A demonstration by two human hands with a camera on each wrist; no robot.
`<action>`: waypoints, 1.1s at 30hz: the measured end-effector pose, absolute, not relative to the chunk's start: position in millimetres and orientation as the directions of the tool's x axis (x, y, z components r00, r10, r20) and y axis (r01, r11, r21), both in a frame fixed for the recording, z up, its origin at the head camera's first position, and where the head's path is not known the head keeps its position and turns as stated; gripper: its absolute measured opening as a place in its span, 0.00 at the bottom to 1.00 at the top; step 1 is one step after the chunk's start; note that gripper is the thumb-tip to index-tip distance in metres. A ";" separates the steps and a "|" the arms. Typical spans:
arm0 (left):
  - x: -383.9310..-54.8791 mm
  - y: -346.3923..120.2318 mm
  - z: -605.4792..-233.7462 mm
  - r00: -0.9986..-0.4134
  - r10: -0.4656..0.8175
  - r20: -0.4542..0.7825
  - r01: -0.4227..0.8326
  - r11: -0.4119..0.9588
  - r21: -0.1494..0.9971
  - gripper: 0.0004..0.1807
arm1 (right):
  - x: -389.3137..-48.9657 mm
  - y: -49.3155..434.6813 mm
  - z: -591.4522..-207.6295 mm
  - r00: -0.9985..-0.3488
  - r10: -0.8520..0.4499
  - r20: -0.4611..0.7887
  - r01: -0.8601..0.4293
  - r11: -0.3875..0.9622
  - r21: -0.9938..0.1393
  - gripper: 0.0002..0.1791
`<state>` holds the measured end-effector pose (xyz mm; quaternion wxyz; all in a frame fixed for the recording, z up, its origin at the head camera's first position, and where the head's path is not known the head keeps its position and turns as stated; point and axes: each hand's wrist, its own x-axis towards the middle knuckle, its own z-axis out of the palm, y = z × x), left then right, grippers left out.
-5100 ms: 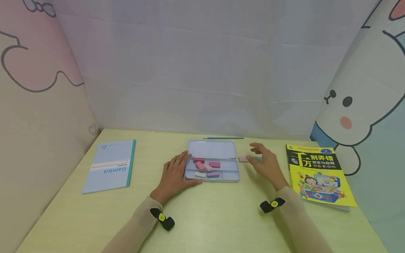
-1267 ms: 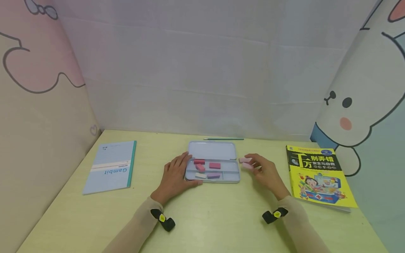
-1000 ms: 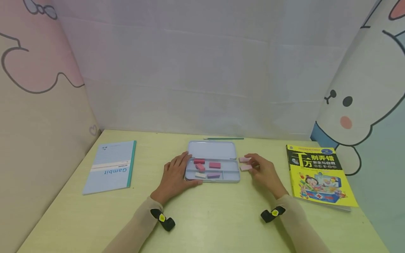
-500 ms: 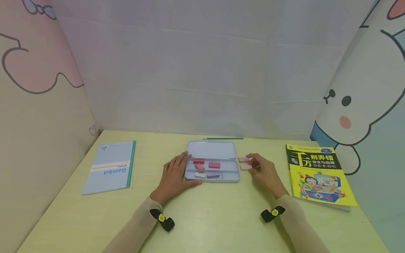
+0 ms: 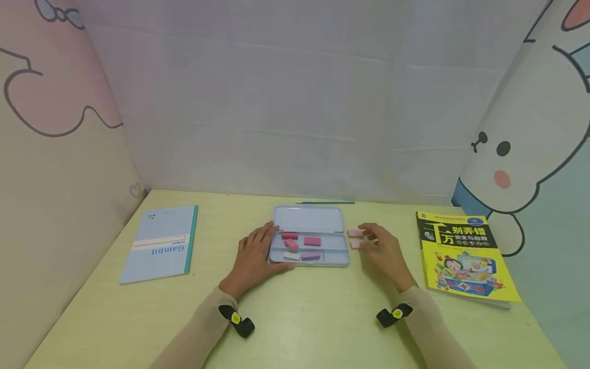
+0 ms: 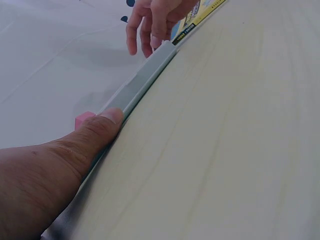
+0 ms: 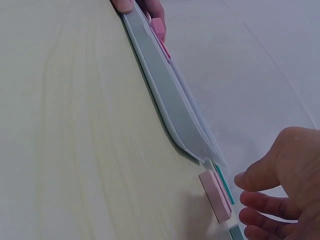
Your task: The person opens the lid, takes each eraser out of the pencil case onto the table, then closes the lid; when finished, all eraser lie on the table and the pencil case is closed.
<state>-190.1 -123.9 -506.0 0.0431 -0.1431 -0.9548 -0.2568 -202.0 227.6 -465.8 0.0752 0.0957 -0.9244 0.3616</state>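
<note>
A pale blue tin case lies on the table with its lid folded back. Inside are several small eraser-like blocks: a red block, two pink, one white and a purple block. My left hand holds the tin at its left end, thumb on the front edge and fingers along the side. Right of the tin lie two pale pink blocks, a rear block and a front block. Beside them is my right hand, its loose fingers apart from the front block in the right wrist view.
A green pencil lies behind the tin, near the back wall. On the far left is a blue notebook; on the right is a yellow book. A teal edge shows near my right fingers.
A pale pink block left the tin and was set down in front of the other one on the right. My right hand has since let go of it. The left hand stays put.
</note>
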 end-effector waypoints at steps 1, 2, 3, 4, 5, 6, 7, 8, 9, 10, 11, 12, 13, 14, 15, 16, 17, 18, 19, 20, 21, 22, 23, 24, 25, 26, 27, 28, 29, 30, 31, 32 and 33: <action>-190.1 -124.0 -506.2 -0.955 0.250 0.156 0.295 0.828 0.478 0.60 | -201.2 224.4 -465.4 -0.969 -0.120 0.216 -0.235 0.713 -0.661 0.22; -189.9 -124.1 -506.4 -0.955 0.249 0.159 0.295 0.828 0.478 0.59 | -200.6 221.0 -465.2 -0.965 -0.122 0.231 -0.248 0.704 -0.665 0.21; -189.7 -124.2 -506.4 -0.956 0.248 0.158 0.294 0.826 0.480 0.60 | -200.2 217.3 -465.4 -0.962 -0.122 0.245 -0.259 0.694 -0.672 0.21; -189.7 -124.2 -506.3 -0.956 0.247 0.161 0.294 0.825 0.482 0.59 | -199.6 213.3 -465.9 -0.958 -0.123 0.258 -0.270 0.686 -0.676 0.20; -189.7 -124.3 -506.3 -0.955 0.246 0.163 0.295 0.824 0.483 0.59 | -199.1 209.0 -466.4 -0.955 -0.125 0.270 -0.280 0.679 -0.679 0.20; -189.8 -124.4 -506.1 -0.956 0.245 0.161 0.293 0.825 0.484 0.59 | -198.4 204.8 -467.0 -0.952 -0.129 0.277 -0.289 0.673 -0.680 0.20; -189.9 -124.4 -505.9 -0.957 0.244 0.160 0.291 0.824 0.485 0.60 | -197.7 200.4 -467.4 -0.949 -0.133 0.286 -0.300 0.665 -0.684 0.19; -190.2 -124.6 -506.0 -0.957 0.243 0.159 0.290 0.824 0.487 0.60 | -197.3 196.4 -468.2 -0.946 -0.139 0.294 -0.311 0.656 -0.688 0.19; -190.4 -124.7 -506.2 -0.958 0.242 0.153 0.286 0.826 0.486 0.60 | -196.8 192.4 -468.9 -0.945 -0.142 0.294 -0.313 0.650 -0.693 0.19; -190.7 -124.9 -506.5 -0.959 0.241 0.150 0.284 0.827 0.485 0.60 | -196.2 188.3 -469.3 -0.943 -0.150 0.297 -0.320 0.646 -0.693 0.19; -190.9 -125.0 -506.8 -0.960 0.241 0.144 0.281 0.829 0.484 0.60 | -195.8 184.3 -469.6 -0.941 -0.156 0.301 -0.329 0.641 -0.693 0.19; -191.2 -125.1 -507.0 -0.960 0.241 0.140 0.279 0.830 0.483 0.60 | -195.3 180.4 -469.9 -0.937 -0.164 0.309 -0.340 0.635 -0.693 0.19; -191.3 -125.2 -507.2 -0.961 0.242 0.135 0.277 0.831 0.483 0.60 | -194.8 176.4 -470.0 -0.932 -0.174 0.319 -0.355 0.630 -0.691 0.19; -191.4 -125.4 -507.4 -0.961 0.243 0.130 0.275 0.831 0.483 0.60 | -194.4 172.4 -470.2 -0.927 -0.185 0.325 -0.367 0.624 -0.690 0.19; -191.3 -125.4 -507.2 -0.961 0.243 0.129 0.275 0.831 0.484 0.60 | -193.6 168.6 -470.2 -0.923 -0.195 0.332 -0.378 0.622 -0.685 0.19; -191.2 -125.4 -507.2 -0.961 0.245 0.130 0.277 0.830 0.484 0.60 | -192.9 164.8 -470.4 -0.917 -0.206 0.342 -0.392 0.620 -0.679 0.20; -191.0 -125.4 -506.9 -0.960 0.247 0.130 0.279 0.828 0.486 0.60 | -192.3 161.3 -470.7 -0.913 -0.214 0.347 -0.401 0.618 -0.676 0.20; -190.8 -125.3 -506.6 -0.960 0.249 0.131 0.281 0.827 0.487 0.60 | -191.5 158.0 -470.8 -0.911 -0.223 0.347 -0.408 0.610 -0.679 0.21; -190.5 -125.2 -506.4 -0.959 0.250 0.131 0.282 0.827 0.487 0.60 | -190.8 155.0 -471.0 -0.910 -0.231 0.344 -0.411 0.607 -0.680 0.21; -190.2 -125.2 -506.3 -0.960 0.250 0.130 0.281 0.826 0.489 0.60 | -190.4 152.2 -471.3 -0.911 -0.238 0.338 -0.411 0.604 -0.683 0.21; -190.1 -125.1 -506.1 -0.959 0.251 0.129 0.281 0.826 0.489 0.60 | -190.2 149.5 -471.7 -0.911 -0.243 0.334 -0.411 0.603 -0.683 0.21; -189.9 -125.1 -506.0 -0.959 0.252 0.128 0.282 0.826 0.489 0.60 | -190.3 146.9 -472.0 -0.911 -0.248 0.330 -0.412 0.599 -0.687 0.21; -189.8 -125.0 -505.8 -0.959 0.252 0.132 0.284 0.825 0.489 0.60 | -190.5 144.2 -472.3 -0.910 -0.253 0.328 -0.414 0.599 -0.686 0.21; -189.9 -124.8 -505.8 -0.958 0.253 0.135 0.286 0.826 0.486 0.60 | -190.6 141.8 -472.6 -0.909 -0.259 0.327 -0.416 0.598 -0.685 0.21; -189.9 -124.8 -505.6 -0.958 0.252 0.135 0.286 0.827 0.484 0.60 | -191.0 139.3 -472.8 -0.905 -0.267 0.331 -0.425 0.597 -0.681 0.21; -190.0 -124.7 -505.5 -0.958 0.252 0.139 0.288 0.827 0.482 0.60 | -191.3 136.7 -472.9 -0.900 -0.277 0.337 -0.436 0.596 -0.675 0.21; -190.2 -124.6 -505.4 -0.957 0.253 0.140 0.289 0.829 0.479 0.60 | -191.4 134.2 -472.9 -0.895 -0.286 0.342 -0.446 0.597 -0.667 0.21; -190.3 -124.5 -505.3 -0.956 0.253 0.146 0.292 0.829 0.476 0.60 | -191.3 131.7 -472.8 -0.890 -0.295 0.348 -0.456 0.596 -0.661 0.21; -190.5 -124.5 -505.4 -0.956 0.254 0.146 0.293 0.832 0.472 0.60 | -191.0 129.2 -472.8 -0.888 -0.301 0.349 -0.460 0.599 -0.655 0.21; -190.7 -124.5 -505.5 -0.956 0.255 0.143 0.292 0.834 0.469 0.60 | -190.5 126.7 -472.3 -0.887 -0.306 0.346 -0.462 0.598 -0.655 0.21; -191.0 -124.5 -505.6 -0.956 0.256 0.141 0.292 0.835 0.467 0.60 | -190.2 124.2 -472.0 -0.886 -0.311 0.344 -0.464 0.597 -0.654 0.21; -191.2 -124.4 -505.8 -0.955 0.257 0.147 0.296 0.834 0.465 0.60 | -189.6 121.7 -471.8 -0.889 -0.312 0.334 -0.457 0.600 -0.657 0.20; -191.3 -124.3 -505.8 -0.954 0.259 0.150 0.299 0.834 0.464 0.60 | -188.8 119.2 -471.3 -0.894 -0.311 0.322 -0.448 0.598 -0.665 0.20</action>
